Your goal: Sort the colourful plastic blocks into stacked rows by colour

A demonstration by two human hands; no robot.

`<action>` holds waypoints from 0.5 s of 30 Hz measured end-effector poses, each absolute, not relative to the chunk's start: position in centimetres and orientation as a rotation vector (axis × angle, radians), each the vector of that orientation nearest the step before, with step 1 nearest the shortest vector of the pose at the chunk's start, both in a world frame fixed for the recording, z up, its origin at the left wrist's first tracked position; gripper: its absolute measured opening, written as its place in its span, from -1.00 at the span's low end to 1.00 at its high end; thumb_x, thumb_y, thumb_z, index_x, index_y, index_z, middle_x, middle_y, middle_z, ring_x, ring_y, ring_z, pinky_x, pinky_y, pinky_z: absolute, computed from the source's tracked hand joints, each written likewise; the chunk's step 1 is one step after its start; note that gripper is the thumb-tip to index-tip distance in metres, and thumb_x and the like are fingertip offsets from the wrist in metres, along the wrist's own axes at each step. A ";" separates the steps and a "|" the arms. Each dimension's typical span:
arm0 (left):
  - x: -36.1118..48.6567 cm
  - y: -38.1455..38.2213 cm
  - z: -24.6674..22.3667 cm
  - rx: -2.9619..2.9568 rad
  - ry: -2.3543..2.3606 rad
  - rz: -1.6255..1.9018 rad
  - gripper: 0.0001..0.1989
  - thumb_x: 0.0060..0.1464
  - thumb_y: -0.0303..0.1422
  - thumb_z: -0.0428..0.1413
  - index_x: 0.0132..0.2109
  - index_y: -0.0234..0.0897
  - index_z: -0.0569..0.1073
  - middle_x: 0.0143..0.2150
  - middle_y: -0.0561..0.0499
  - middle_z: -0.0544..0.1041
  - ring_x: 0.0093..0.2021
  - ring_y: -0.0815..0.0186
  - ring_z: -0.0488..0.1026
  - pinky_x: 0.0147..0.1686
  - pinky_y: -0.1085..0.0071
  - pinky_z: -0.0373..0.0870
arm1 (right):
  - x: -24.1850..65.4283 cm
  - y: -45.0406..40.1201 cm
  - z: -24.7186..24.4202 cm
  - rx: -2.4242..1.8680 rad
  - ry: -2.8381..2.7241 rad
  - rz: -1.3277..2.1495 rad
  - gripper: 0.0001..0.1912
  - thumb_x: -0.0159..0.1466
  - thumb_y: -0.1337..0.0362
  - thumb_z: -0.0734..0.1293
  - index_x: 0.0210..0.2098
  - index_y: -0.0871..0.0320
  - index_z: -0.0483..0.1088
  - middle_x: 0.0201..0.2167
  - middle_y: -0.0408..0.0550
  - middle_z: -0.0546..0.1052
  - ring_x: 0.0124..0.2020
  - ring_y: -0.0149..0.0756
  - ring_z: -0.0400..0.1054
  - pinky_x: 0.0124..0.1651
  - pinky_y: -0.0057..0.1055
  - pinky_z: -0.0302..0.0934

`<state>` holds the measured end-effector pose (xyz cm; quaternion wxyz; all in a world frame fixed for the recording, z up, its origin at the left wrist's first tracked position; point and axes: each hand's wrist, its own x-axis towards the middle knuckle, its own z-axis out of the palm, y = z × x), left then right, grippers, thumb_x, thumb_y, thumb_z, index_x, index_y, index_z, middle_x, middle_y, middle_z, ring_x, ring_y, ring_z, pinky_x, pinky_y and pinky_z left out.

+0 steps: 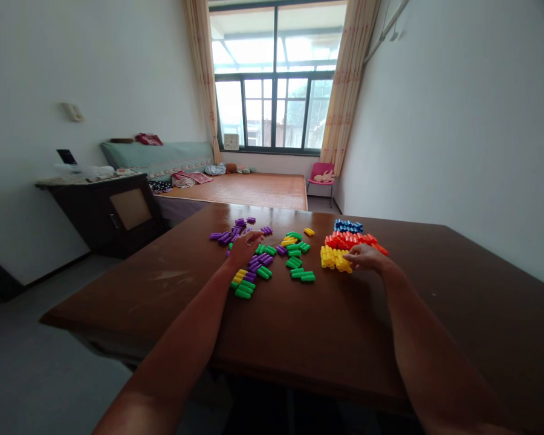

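Right hand [365, 257], fingers curled, touches the yellow plastic pieces [334, 258] stacked beside the red row [353, 241]; grip unclear. Left hand [246, 246], partly open, is over the purple pieces [260, 261]; whether it holds any, cannot tell.

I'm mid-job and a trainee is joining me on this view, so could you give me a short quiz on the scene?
1. Which colour pile is the right hand at?
A) blue
B) yellow
C) purple

2. True or false: the blue pile lies farther from the person than the red pile.

3. Fill in: the loose pieces around the left hand are mostly purple and ____.

Key: 1. B, the yellow pile; 2. true; 3. green.
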<state>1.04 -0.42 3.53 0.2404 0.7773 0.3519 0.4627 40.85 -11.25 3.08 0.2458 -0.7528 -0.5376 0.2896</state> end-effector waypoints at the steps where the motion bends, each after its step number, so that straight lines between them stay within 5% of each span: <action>1: 0.5 -0.1 3.7 2.115 1.020 1.306 -0.70 0.14 -0.25 0.05 -0.06 -0.31 0.51 -0.15 -0.08 0.61 -0.14 0.23 0.54 -0.11 0.33 0.45 | 40.9 -11.3 3.0 -2.065 -1.493 0.778 -0.65 0.09 0.04 0.42 -0.54 0.21 0.40 -0.55 -0.02 0.54 -0.56 -0.42 0.37 -0.53 -0.56 0.20; 7: -3.7 1.6 4.2 2.124 1.359 1.184 -0.74 0.08 -0.30 0.05 -0.16 -0.31 0.55 -0.23 -0.08 0.61 -0.25 0.24 0.52 -0.25 0.39 0.39 | 41.1 -11.1 3.6 -2.097 -1.539 0.469 -0.63 0.18 -0.02 0.30 -0.49 0.18 0.38 -0.53 -0.03 0.55 -0.53 -0.34 0.41 -0.49 -0.49 0.18; 12: -5.2 1.5 3.9 2.231 1.560 0.632 -0.72 0.04 -0.15 0.10 -0.37 -0.26 0.56 -0.46 -0.01 0.55 -0.43 0.27 0.46 -0.47 0.44 0.24 | 40.4 -10.9 4.1 -2.027 -1.615 0.312 -0.70 0.21 0.05 0.25 -0.45 0.16 0.40 -0.50 -0.05 0.56 -0.49 -0.33 0.42 -0.45 -0.48 0.15; 15: -4.9 1.3 3.6 2.279 1.589 0.359 -0.75 -0.07 -0.13 0.20 -0.34 -0.21 0.58 -0.38 -0.01 0.58 -0.36 0.24 0.48 -0.47 0.44 0.21 | 39.9 -11.0 4.2 -2.002 -1.627 0.280 -0.71 0.20 0.07 0.24 -0.45 0.15 0.40 -0.49 -0.05 0.56 -0.50 -0.33 0.40 -0.45 -0.46 0.14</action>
